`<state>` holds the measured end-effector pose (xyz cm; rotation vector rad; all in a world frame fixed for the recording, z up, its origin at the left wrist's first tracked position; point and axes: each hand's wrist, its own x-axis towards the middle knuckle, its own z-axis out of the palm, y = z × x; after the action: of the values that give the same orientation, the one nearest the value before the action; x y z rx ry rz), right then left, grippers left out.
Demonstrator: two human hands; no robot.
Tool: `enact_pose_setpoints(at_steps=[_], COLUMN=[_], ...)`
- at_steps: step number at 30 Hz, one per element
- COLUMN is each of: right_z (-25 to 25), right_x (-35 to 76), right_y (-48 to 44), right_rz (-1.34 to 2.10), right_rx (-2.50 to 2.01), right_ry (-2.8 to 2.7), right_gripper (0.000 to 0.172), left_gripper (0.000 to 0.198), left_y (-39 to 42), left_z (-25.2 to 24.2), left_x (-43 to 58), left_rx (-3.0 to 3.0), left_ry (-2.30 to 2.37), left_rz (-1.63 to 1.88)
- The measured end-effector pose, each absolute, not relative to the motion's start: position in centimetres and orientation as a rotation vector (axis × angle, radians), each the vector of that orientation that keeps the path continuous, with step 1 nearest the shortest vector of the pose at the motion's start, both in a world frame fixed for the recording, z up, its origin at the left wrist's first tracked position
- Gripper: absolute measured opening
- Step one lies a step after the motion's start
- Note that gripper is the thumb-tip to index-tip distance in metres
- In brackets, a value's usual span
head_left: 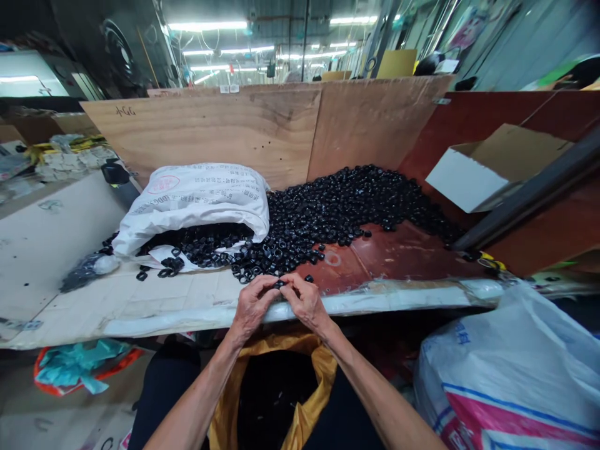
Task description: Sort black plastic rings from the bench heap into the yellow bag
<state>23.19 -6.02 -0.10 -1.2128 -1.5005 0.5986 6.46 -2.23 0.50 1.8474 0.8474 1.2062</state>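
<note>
one small black piece (pixel 279 284) is at the near edge of one table (pixel 398 256), pinched between nearly closed fingertips of two hands, left hand (pixel 252 305) and right hand (pixel 305 302). farther off, one heap of black rings (pixel 337 203), too many to count, spreads right; one white sack (pixel 206 194) lies left. one yellow bag (pixel 324 369) gapes below, nearest.
</note>
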Motion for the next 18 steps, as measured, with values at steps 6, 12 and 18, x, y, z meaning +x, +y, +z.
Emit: enact_pose_setpoints(at_steps=[6, 12, 18], right_z=[0.3, -0.7, -0.1], right_x=[23.3, 23.2, 23.2], right_y=[-5.8, -4.9, -5.1], right_rz=[0.631, 0.586, 0.439], right_rx=[-1.196, -1.171, -0.967], right_ry=[-1.490, -1.485, -1.502], right_gripper=[0.020, 0.036, 0.021], left_gripper=[0.015, 0.013, 0.019], left_y=[-2.6, -2.1, -1.9], left_z=[0.5, 0.0, 0.5], left_x=[6.1, 6.1, 6.1], left_rx=[1.817, 1.786, 1.710], left_ry=[0.898, 0.870, 0.899], left_rz=[1.178, 1.192, 1.093])
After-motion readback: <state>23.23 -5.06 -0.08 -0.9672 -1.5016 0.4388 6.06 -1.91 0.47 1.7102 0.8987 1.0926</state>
